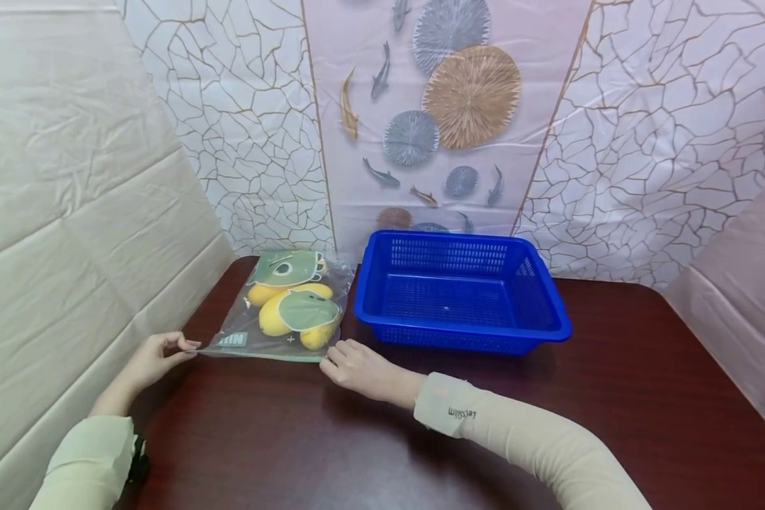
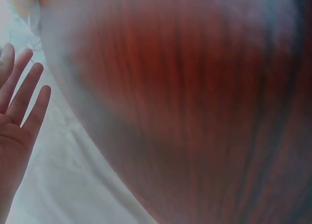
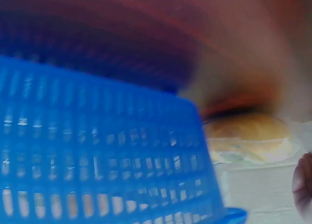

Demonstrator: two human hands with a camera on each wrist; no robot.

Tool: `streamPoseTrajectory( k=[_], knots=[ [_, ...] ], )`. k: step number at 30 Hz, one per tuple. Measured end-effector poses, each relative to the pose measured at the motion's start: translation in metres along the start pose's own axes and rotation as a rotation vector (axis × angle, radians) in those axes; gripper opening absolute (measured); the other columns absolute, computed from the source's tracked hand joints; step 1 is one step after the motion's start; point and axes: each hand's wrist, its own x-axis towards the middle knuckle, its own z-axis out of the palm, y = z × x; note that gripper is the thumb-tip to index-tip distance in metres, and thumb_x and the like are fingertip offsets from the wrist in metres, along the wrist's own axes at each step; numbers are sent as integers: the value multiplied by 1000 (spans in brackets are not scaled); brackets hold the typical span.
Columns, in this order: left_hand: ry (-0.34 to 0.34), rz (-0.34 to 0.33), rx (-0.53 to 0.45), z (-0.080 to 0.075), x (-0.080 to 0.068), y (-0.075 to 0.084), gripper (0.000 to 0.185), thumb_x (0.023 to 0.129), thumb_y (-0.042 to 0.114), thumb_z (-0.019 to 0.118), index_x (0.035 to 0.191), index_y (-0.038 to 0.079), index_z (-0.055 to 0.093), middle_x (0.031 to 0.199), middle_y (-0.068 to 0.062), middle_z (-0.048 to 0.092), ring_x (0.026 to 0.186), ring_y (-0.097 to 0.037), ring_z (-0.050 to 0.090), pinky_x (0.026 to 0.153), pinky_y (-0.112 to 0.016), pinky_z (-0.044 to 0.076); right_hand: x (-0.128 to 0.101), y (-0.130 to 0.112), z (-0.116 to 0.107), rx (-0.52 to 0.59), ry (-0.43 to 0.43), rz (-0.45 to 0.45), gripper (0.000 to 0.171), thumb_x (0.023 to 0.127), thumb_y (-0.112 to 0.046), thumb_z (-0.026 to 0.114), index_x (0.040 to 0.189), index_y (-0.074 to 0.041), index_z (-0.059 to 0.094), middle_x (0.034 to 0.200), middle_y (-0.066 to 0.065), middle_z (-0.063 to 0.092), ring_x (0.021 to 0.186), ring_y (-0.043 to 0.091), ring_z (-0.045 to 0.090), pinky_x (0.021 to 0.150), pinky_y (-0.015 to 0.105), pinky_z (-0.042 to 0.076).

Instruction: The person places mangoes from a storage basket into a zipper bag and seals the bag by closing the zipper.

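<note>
A clear plastic bag (image 1: 261, 347) with a green cartoon print lies on the table at the left in the head view. Inside it are several yellow oval fruits (image 1: 273, 317), partly covered by the print. My left hand (image 1: 159, 360) pinches the bag's near left corner between thumb and forefinger. At the near right corner, my right hand (image 1: 365, 370) grips the edge with curled fingers, and the edge stretches straight between both hands. The left wrist view catches the other fingers of the left hand (image 2: 19, 112) spread. Only a sliver of the right hand (image 3: 304, 182) appears in the right wrist view.
A blue perforated plastic basket (image 1: 468, 329) stands right of the bag, close to the right hand. Its inside shows no contents. The dark red-brown wooden table (image 1: 280, 439) is bounded by a patterned cloth (image 1: 261, 142) behind and pale cloth (image 1: 89, 212) at the left.
</note>
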Motion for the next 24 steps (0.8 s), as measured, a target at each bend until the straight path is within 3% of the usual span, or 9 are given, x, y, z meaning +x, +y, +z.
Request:
streamPoseTrajectory(
  k=[4, 7, 11, 14, 20, 24],
  knots=[
    [2, -17, 98, -2, -2, -1, 26, 73, -13, 70, 63, 7, 56, 80, 0, 74, 82, 22, 53, 71, -1, 39, 2, -9, -5, -5, 0, -29, 32, 92, 1, 32, 71, -15, 51, 66, -5, 49, 62, 10, 48, 58, 20, 38],
    [-9, -11, 141, -3, -2, 2, 29, 73, -10, 71, 62, 10, 52, 78, -9, 73, 83, 23, 52, 71, -1, 37, 3, -12, -8, -9, -4, -24, 39, 93, 4, 25, 70, -15, 50, 65, -5, 49, 62, 10, 48, 58, 21, 38],
    [-8, 15, 162, -3, 1, 5, 31, 73, -9, 71, 61, 10, 49, 78, -15, 72, 84, 22, 52, 72, 0, 36, 1, -13, -7, -12, -16, -14, 40, 93, 4, 25, 70, -15, 51, 65, -5, 50, 64, 11, 49, 59, 21, 40],
    [7, 10, 192, -1, 4, 3, 31, 72, -9, 72, 61, 11, 50, 78, -19, 71, 82, 21, 53, 72, 0, 36, -2, -14, -6, -13, -21, -24, 34, 92, 2, 31, 71, -15, 52, 66, -5, 51, 64, 11, 49, 59, 21, 41],
    [37, -65, 321, 3, 5, -2, 20, 69, -2, 77, 62, 13, 64, 76, -14, 71, 75, 16, 54, 72, -2, 35, -4, -23, -7, 30, -17, -45, 22, 89, -2, 44, 74, -14, 54, 69, -5, 52, 65, 9, 50, 60, 20, 41],
    [40, -122, 338, 2, 1, -2, 14, 67, 2, 79, 64, 10, 68, 79, -15, 72, 75, 14, 54, 71, -2, 34, -3, -27, -7, 44, -19, -61, 23, 90, -1, 43, 74, -14, 53, 70, -6, 52, 66, 9, 50, 60, 20, 40]
  ],
)
